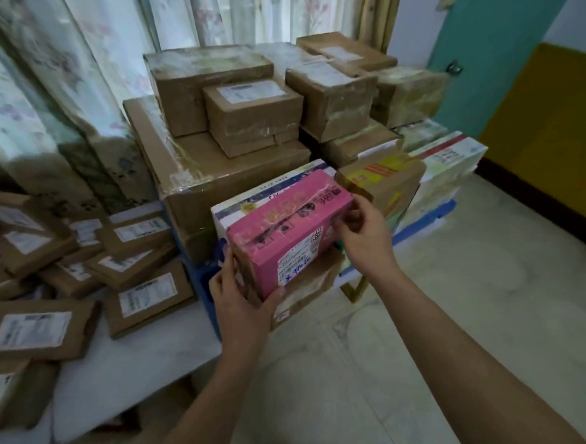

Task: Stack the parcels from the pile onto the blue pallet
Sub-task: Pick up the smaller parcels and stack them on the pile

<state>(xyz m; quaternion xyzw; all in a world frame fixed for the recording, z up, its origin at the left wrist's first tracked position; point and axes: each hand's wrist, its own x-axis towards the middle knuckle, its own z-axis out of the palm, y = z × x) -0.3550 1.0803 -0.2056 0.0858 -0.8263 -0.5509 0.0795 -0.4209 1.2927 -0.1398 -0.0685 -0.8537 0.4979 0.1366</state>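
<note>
A pink parcel (285,229) with a white label sits in both my hands at the front of the stack. My left hand (236,300) grips its near left corner from below. My right hand (362,233) holds its right end, fingers curled round the edge. The pink parcel rests on or just above a brown parcel (309,289) and leans by a white printed box (249,204). The blue pallet (425,220) shows only as an edge under the stacked brown parcels (213,178). The pile of flat brown parcels (81,269) lies to the left.
The pile lies on a white surface (139,368) at the left. Floral curtains (70,81) hang behind the stack. A teal door (499,20) and a yellow panel (553,130) stand at the right. Pale tiled floor (462,314) lies in front.
</note>
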